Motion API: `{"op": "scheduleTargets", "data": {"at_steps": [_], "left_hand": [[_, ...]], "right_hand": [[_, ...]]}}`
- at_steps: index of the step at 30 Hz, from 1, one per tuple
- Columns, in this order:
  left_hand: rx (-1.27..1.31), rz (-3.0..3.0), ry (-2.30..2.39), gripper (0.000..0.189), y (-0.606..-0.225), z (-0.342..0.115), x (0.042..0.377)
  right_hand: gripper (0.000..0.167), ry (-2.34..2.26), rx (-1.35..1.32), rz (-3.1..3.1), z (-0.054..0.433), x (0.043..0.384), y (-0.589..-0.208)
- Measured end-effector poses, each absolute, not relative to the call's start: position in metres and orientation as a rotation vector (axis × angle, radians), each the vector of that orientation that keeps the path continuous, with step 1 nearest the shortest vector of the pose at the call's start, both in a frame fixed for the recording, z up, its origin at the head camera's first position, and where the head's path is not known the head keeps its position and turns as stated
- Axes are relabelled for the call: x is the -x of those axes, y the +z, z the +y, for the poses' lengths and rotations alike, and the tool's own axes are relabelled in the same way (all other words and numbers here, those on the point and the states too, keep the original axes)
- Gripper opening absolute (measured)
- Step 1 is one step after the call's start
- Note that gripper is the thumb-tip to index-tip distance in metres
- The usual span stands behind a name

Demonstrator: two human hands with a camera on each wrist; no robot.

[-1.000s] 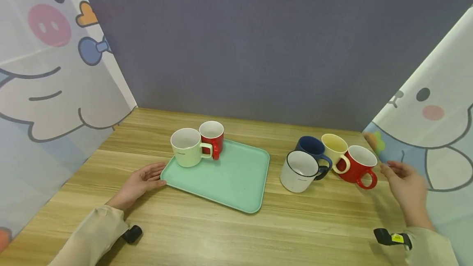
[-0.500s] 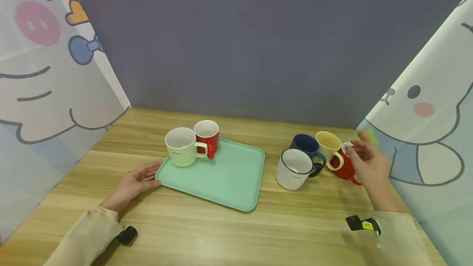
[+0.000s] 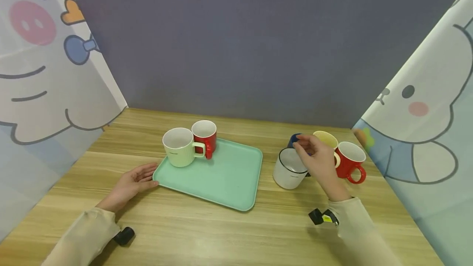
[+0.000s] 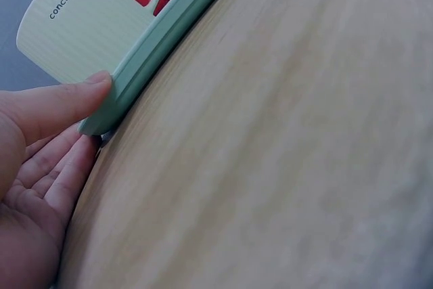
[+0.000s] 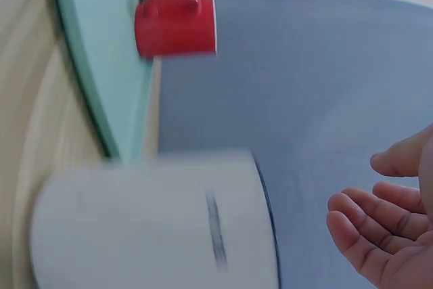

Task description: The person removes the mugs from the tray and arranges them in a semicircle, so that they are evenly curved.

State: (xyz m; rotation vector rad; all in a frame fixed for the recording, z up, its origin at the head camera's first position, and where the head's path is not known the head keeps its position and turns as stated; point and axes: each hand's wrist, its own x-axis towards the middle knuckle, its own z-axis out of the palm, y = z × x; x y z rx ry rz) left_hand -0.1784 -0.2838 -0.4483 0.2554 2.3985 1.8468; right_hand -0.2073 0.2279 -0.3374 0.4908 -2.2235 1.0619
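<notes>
My left hand (image 3: 131, 186) rests on the wooden table at the near-left corner of a mint-green tray (image 3: 225, 175). In the left wrist view its thumb (image 4: 74, 103) touches the tray rim, while the fairly straight fingers lie beside the corner. On the tray stand a pale green ribbed mug (image 3: 180, 149) and a red mug (image 3: 205, 136). My right hand (image 3: 319, 161) hovers with loosely bent fingers above a white mug (image 3: 290, 171) with a dark rim and a blue mug (image 3: 294, 138), holding neither. It partly hides the blue mug.
A yellow mug (image 3: 326, 138) and another red mug (image 3: 349, 161) stand close together to the right of the white one. A grey panel (image 3: 236, 52) rises behind the table, and printed cartoon sheets (image 3: 425, 134) flank both sides.
From the far right, my right hand has moved left, past the red and yellow mugs, to above the white and blue ones. My left hand stays at the tray corner. The view has shifted slightly.
</notes>
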Motion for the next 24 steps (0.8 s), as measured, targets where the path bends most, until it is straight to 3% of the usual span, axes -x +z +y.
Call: {"op": "scheduleTargets", "data": {"at_steps": [10, 24], "left_hand": [[-0.266, 2.369, 1.865, 0.074, -0.448, -0.284, 0.179], [-0.270, 2.375, 1.859, 0.074, -0.448, -0.286, 0.179]], "right_hand": [[0.022, 1.127, -0.781, -2.309, 0.159, 0.207, -0.351], [0.024, 1.310, -0.913, -2.425, 0.080, 0.224, -0.372]]}}
